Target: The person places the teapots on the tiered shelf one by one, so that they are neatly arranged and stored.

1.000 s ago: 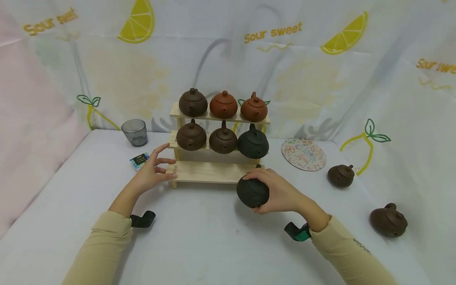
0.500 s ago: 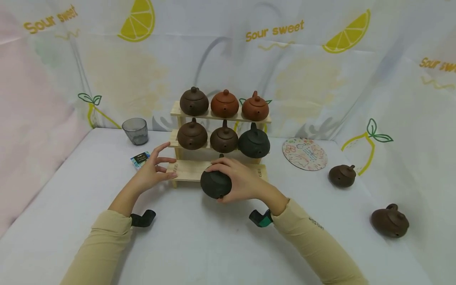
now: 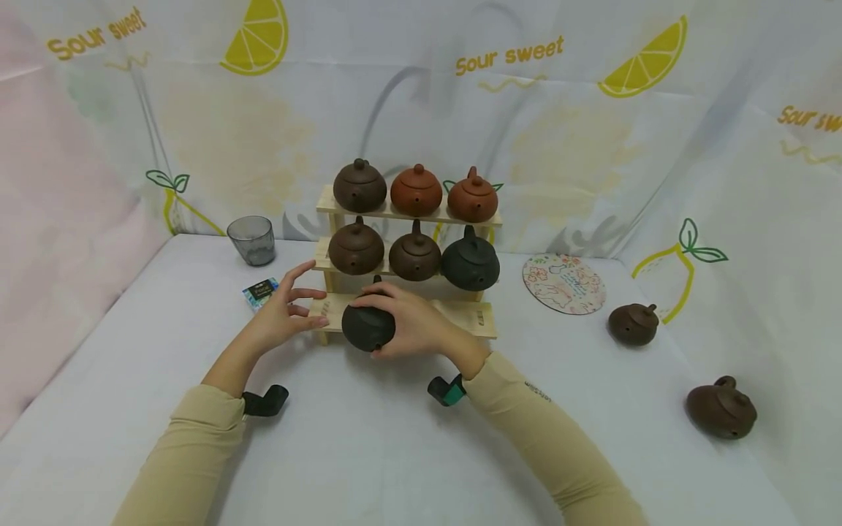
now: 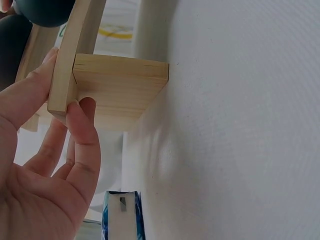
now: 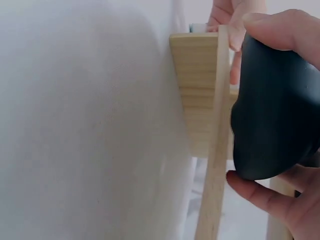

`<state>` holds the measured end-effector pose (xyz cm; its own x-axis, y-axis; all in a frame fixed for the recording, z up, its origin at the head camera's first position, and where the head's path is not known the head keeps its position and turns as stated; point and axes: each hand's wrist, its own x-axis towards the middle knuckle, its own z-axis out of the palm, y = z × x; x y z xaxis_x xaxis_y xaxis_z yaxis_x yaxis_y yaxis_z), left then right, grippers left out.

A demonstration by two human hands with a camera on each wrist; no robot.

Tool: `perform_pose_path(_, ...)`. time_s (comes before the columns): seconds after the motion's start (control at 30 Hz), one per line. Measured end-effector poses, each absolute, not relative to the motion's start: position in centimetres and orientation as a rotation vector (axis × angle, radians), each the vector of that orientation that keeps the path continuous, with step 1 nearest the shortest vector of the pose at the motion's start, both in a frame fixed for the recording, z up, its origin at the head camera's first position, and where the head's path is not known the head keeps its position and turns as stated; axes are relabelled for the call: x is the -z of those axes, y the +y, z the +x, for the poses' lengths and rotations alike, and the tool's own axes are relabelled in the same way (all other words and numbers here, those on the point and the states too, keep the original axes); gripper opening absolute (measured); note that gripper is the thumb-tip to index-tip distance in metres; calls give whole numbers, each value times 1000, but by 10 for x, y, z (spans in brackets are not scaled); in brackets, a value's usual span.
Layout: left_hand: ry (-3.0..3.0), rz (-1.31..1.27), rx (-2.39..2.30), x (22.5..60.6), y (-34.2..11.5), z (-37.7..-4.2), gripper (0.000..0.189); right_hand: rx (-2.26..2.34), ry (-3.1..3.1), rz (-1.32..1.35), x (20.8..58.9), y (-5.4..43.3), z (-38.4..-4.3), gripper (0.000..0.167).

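My right hand (image 3: 414, 325) grips a black teapot (image 3: 365, 326) around its body, fingers over the top and thumb below. In the head view the teapot is at the left part of the rack's lowest shelf (image 3: 460, 315). The right wrist view shows the teapot (image 5: 275, 110) close to the board; whether it touches is unclear. At the rack's left end, my left hand (image 3: 281, 314) pinches the lowest board. The left wrist view shows this wooden board (image 4: 65, 75) between thumb and fingers of the left hand (image 4: 50, 170).
Three teapots stand on the top shelf, including a red one (image 3: 416, 191), and three on the middle, including a black one (image 3: 470, 261). A grey glass (image 3: 252, 242) and small box (image 3: 260, 291) are left. A round mat (image 3: 563, 285) and brown teapots (image 3: 633, 325) lie right.
My right hand has carried the black teapot leftward along the front of the rack and slightly farther back, to the lowest shelf's left part. The left hand stays at the rack's end.
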<state>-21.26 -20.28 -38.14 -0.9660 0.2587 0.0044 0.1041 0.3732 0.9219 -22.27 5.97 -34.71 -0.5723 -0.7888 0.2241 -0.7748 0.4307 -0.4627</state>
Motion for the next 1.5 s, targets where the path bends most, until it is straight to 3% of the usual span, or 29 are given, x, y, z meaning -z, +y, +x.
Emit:
perform_pose_path(0.33, 2488, 351, -1643, 384, -202, -215, 98, 938, 2622, -1370, 349, 55, -227, 68)
perform_pose_path(0.6, 2466, 427, -1635, 383, -208, -214, 96, 1098, 2554, -1440, 347, 72, -229, 49)
perform_pose_path(1.13, 2458, 472, -1650, 381, -205, -215, 96, 1106, 2622, -1431, 351, 60, -234, 49)
perform_pose_path(1.5, 2451, 444, -1654, 379, -204, -213, 96, 1200, 2643, -1523, 353, 90, -215, 41)
